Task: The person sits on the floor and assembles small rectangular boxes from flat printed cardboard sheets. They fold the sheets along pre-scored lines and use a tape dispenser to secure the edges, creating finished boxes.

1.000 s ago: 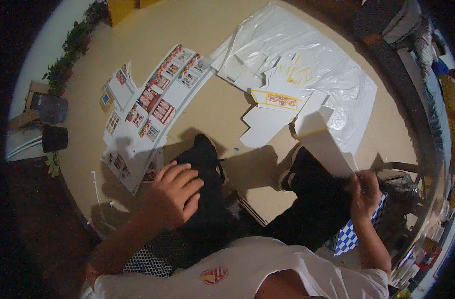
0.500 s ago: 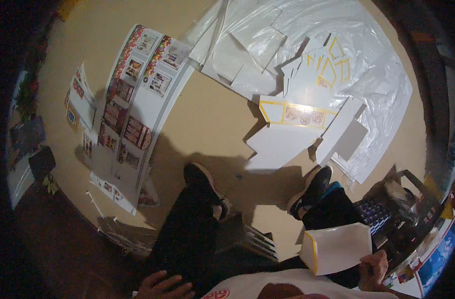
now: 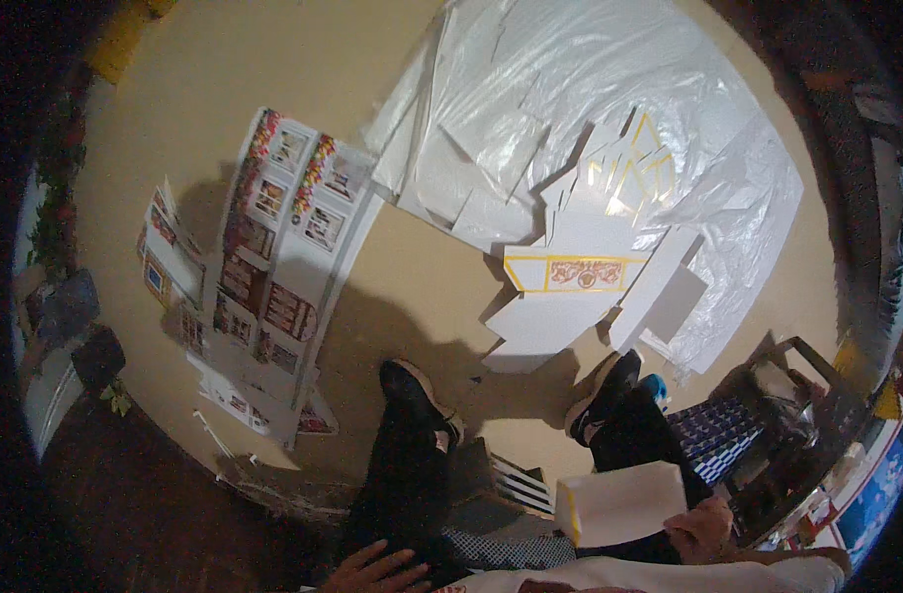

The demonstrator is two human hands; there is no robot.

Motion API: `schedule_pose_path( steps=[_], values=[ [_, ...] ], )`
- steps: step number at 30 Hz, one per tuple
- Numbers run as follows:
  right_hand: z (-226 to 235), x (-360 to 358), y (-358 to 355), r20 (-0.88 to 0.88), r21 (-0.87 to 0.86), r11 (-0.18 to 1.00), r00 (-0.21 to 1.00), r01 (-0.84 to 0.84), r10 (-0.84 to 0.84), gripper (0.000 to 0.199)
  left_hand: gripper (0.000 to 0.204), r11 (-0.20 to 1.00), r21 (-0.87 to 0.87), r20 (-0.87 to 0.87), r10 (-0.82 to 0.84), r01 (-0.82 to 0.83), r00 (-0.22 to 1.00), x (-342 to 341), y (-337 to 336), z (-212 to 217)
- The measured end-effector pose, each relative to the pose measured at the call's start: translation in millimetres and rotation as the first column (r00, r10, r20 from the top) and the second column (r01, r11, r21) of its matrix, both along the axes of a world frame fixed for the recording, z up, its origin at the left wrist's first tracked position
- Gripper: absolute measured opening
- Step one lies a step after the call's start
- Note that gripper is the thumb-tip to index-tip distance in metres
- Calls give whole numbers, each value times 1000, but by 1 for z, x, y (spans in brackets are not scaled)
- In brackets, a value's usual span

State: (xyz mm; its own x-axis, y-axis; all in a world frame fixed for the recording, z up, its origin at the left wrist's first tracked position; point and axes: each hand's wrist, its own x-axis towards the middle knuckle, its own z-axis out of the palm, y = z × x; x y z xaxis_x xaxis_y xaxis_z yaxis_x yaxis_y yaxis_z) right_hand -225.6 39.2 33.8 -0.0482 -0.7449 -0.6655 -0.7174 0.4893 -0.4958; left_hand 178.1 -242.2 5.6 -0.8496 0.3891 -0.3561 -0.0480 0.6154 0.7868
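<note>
Card (image 3: 627, 504), angular, in right hand (image 3: 700, 529), crinkled plastic (image 3: 609, 74)

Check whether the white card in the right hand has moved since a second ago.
Yes: the yellow-edged white card has come back toward the person's shirt, away from the plastic sheeting on the floor.

White card piece (image 3: 621, 504) in the right hand (image 3: 703, 531)

We see a whitish, glossy plastic sheet (image 3: 753, 193). By its near edge, a white cutout (image 3: 587, 275) carries yellow outlines and reddish scrollwork. Left of the sheet, our printed board (image 3: 278, 267) mixes white, dark-red blocks and multicoloured speckles. Nearer us than the sheet: a cream folded card (image 3: 624, 506), yellow-edged, and a blue-and-white checked panel (image 3: 720, 453).
</note>
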Motion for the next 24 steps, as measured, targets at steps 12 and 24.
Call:
schedule_pose_path(
  steps=[12,24],
  values=[
    [8,43,32,253,-7,946,916,323,-311,11,23,832,0,139,549,-554,824,-2,68,39],
    [139,165,-127,79,-224,923,950,312,-302,21,44,75,-590,-120,976,-804,180,99,207,59]
  ],
)
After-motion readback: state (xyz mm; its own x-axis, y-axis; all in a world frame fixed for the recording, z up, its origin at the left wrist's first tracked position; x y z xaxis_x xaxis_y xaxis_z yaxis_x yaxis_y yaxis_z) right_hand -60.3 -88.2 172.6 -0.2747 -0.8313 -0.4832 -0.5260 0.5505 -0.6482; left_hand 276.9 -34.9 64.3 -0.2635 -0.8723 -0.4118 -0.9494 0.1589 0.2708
